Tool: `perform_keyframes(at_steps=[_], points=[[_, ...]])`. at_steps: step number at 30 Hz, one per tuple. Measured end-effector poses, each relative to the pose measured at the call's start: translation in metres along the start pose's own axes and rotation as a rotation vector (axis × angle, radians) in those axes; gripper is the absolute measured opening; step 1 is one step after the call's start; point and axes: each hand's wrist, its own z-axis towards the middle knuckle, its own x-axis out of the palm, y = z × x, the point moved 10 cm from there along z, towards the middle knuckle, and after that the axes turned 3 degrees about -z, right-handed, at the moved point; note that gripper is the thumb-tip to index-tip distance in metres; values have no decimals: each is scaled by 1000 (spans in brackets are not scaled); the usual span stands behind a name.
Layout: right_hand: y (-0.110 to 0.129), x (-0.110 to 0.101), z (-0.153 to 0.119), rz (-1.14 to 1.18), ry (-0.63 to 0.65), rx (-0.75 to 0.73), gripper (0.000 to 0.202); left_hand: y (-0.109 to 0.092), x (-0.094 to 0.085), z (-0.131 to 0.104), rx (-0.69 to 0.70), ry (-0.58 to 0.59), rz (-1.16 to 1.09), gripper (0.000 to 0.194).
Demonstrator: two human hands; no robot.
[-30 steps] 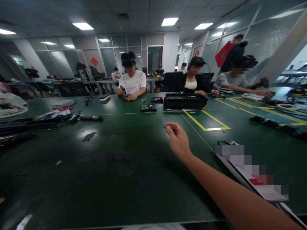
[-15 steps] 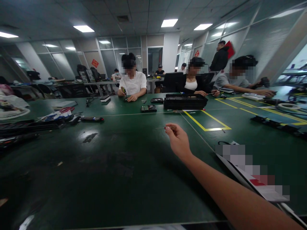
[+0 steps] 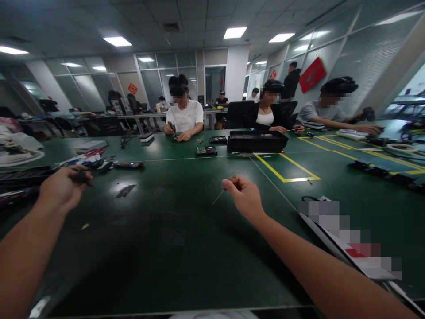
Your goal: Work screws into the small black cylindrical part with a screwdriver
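Note:
My left hand [image 3: 61,188], at the left over the green table [image 3: 133,266], is closed around a small dark object [image 3: 80,177] whose kind I cannot make out. Right of the middle, my right hand [image 3: 245,195] pinches a thin metal rod [image 3: 218,196] that slants down to the left; its handle is mostly hidden by the fingers. The two hands are well apart. Just beyond my left hand lie red-handled and dark tools and a black pen-like tool [image 3: 129,165].
A black open box [image 3: 257,142] and a circuit board [image 3: 206,151] lie ahead. Three people sit across the table, a white-shirted person [image 3: 184,116] among them. Yellow tape [image 3: 301,179] marks the tabletop. A white panel [image 3: 357,248] lies beside my right forearm.
My left hand has come into view at the left with the dark object in it. The rod in my right hand has turned from level to pointing down-left. The standing person has shifted left.

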Motion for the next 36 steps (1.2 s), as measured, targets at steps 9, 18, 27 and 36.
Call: perform_keyframes(at_steps=[9,18,27,36], points=[[-3,-4,-1,188,-40,-23,24,38,176,-105,-151,534,-94,14],[4,-8,-4,185,-66,-35,27,63,246,-219,300,959,381,19],[9,-1,-8,236,-24,-106,22,74,248,-239,533,1102,482,18],[6,4,-8,248,4,-115,22,59,245,-242,577,1059,388,23]])
